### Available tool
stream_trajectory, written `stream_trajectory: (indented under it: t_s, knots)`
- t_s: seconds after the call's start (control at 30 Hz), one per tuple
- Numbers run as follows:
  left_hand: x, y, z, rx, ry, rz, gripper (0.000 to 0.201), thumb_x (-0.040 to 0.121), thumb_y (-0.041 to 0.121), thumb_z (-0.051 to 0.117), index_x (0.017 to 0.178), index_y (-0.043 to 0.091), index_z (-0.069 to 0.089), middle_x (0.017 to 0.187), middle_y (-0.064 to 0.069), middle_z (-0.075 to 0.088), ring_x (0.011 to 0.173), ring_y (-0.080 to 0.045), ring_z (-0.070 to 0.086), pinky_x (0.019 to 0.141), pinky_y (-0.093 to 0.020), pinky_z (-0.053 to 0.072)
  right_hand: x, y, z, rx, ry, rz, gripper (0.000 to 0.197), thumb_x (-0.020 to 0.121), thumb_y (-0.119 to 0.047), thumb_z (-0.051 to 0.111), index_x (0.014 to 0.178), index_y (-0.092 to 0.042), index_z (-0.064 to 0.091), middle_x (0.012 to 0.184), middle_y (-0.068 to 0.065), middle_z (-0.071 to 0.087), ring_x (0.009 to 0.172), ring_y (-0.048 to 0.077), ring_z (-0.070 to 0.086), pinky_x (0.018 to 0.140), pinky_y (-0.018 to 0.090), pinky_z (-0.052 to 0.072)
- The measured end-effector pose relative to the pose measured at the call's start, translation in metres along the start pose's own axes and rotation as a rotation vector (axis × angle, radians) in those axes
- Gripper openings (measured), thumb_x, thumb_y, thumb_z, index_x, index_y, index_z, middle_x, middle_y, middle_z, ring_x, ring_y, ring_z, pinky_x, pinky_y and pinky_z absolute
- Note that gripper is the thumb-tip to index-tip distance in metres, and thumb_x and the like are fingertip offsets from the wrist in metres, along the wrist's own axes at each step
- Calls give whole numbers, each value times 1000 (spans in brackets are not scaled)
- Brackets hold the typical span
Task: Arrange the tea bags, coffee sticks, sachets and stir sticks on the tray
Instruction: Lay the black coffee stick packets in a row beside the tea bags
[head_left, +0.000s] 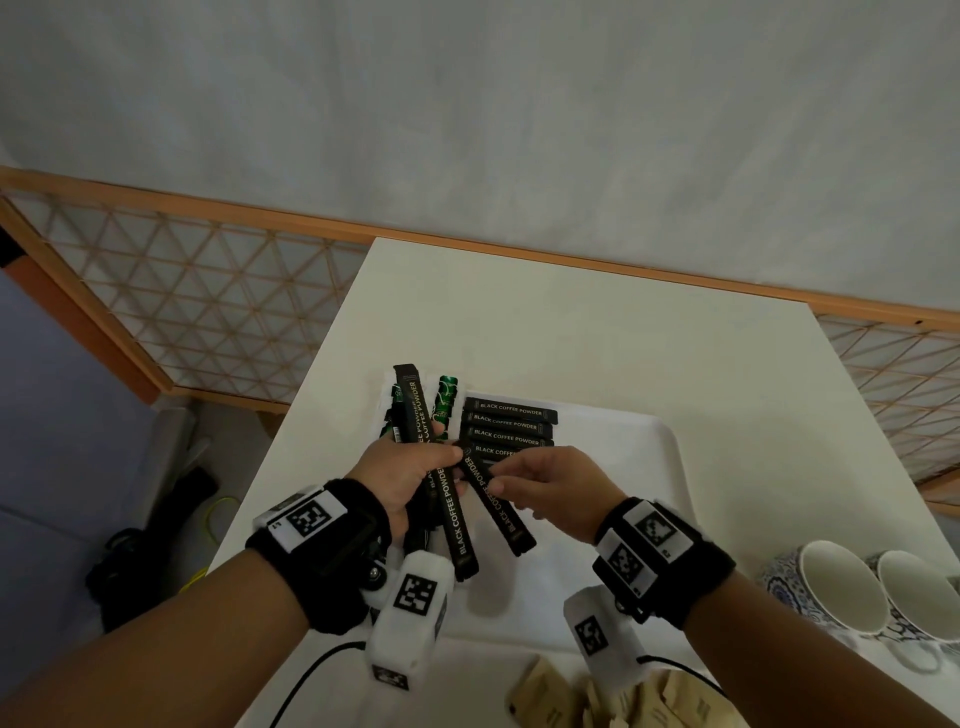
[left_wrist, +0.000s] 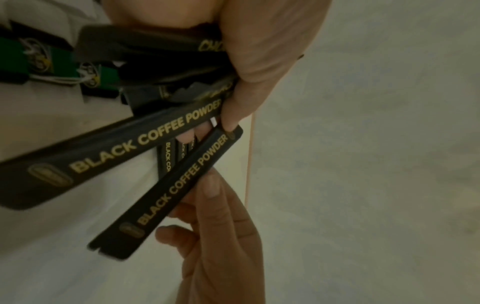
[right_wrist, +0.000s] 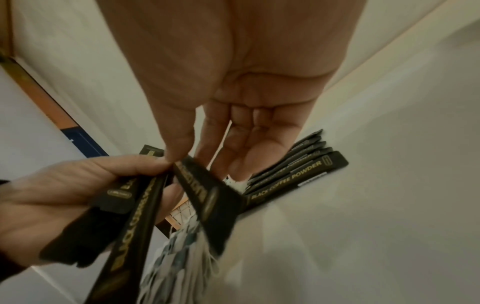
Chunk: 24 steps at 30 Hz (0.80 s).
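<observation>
My left hand (head_left: 434, 457) grips a fanned bundle of black coffee sticks (head_left: 451, 512) over the left part of the white tray (head_left: 618, 467). My right hand (head_left: 497, 475) pinches one black coffee stick (head_left: 501, 512) that still touches the bundle at its top end. In the left wrist view this stick (left_wrist: 179, 189) slants down from my left thumb, with right-hand fingers (left_wrist: 221, 214) behind it. A row of several coffee sticks (head_left: 509, 427) lies on the tray beyond my hands, also seen in the right wrist view (right_wrist: 298, 174). Green sachets (head_left: 447, 397) lie at the tray's left end.
Brown paper tea bags (head_left: 545, 696) lie at the table's near edge. Two patterned cups (head_left: 841, 587) stand on their sides at the right. A wooden lattice screen (head_left: 208, 312) runs behind the white table (head_left: 571, 322), and cables lie on the floor to the left.
</observation>
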<state>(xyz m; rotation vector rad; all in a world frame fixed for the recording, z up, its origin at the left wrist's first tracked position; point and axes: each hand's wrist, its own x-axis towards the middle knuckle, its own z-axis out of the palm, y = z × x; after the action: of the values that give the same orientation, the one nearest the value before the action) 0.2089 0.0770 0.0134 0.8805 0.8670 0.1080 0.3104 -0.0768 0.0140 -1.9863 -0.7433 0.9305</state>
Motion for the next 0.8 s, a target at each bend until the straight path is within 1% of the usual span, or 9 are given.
stream_trajectory:
  t_s: [0.13, 0.23, 0.3, 0.4, 0.47, 0.53, 0.63, 0.73, 0.8]
  knots:
    - [-6, -3, 3, 58, -32, -2, 25, 81, -5, 67, 98, 11, 58, 78, -13, 69, 69, -26, 68, 64, -37, 57, 0, -5, 3, 47, -8, 54, 8, 81, -19, 72, 76, -24, 67, 63, -9, 63, 55, 1, 54, 52, 16, 43]
    - [-11, -9, 2, 85, -54, 8, 27, 81, -3, 68, 102, 10, 57, 88, -16, 70, 78, -27, 68, 74, -42, 56, -2, -4, 3, 330, 78, 137, 9, 84, -12, 68, 79, -12, 60, 67, 3, 64, 53, 11, 55, 49, 22, 46]
    - [-15, -13, -1, 125, -62, -2, 29, 79, -3, 70, 102, 9, 57, 86, -17, 70, 77, -27, 67, 74, -42, 55, -5, -4, 2, 474, 123, 168, 9, 86, -12, 66, 83, -9, 59, 66, 5, 65, 52, 12, 55, 48, 21, 47]
    - [-20, -20, -4, 200, -74, -9, 19, 78, -6, 70, 89, 7, 61, 75, -12, 71, 68, -26, 66, 71, -41, 55, -11, -1, 2, 606, 141, 189, 8, 88, -15, 65, 84, -9, 60, 69, 6, 66, 55, 14, 57, 50, 21, 48]
    - [-23, -25, -4, 243, -78, -18, 23, 78, -9, 69, 92, 7, 61, 77, -15, 71, 68, -27, 66, 71, -41, 54, -14, 2, 3, 676, 143, 201, 8, 88, -16, 64, 85, -9, 61, 70, 7, 65, 56, 15, 58, 49, 21, 48]
    - [-27, -27, -2, 262, -78, -21, 30, 77, -10, 69, 100, 6, 57, 80, -19, 68, 64, -26, 66, 65, -39, 56, -17, 1, 3, 692, 131, 208, 8, 88, -16, 64, 85, -9, 60, 70, 7, 65, 56, 15, 58, 50, 21, 48]
    - [-29, -26, -1, 319, -71, -2, 29, 77, -11, 68, 98, 5, 56, 73, -19, 65, 57, -26, 63, 56, -34, 55, -20, 3, -3, 600, 172, 182, 6, 88, -13, 64, 84, -10, 61, 74, 6, 65, 59, 15, 57, 53, 22, 49]
    - [-30, -24, 0, 459, -87, 24, 27, 75, -12, 69, 94, 3, 57, 68, -15, 66, 58, -27, 62, 60, -36, 56, -22, 12, -13, 604, 235, 147, 9, 88, -9, 64, 96, -11, 66, 76, 7, 64, 59, 14, 58, 56, 25, 52]
    - [-31, -24, -1, 521, -88, 37, 26, 74, -11, 69, 93, 3, 57, 67, -13, 67, 59, -28, 62, 61, -37, 56, -24, 18, -19, 557, 199, 174, 9, 87, -9, 65, 94, -10, 69, 73, 5, 65, 57, 13, 59, 57, 25, 53]
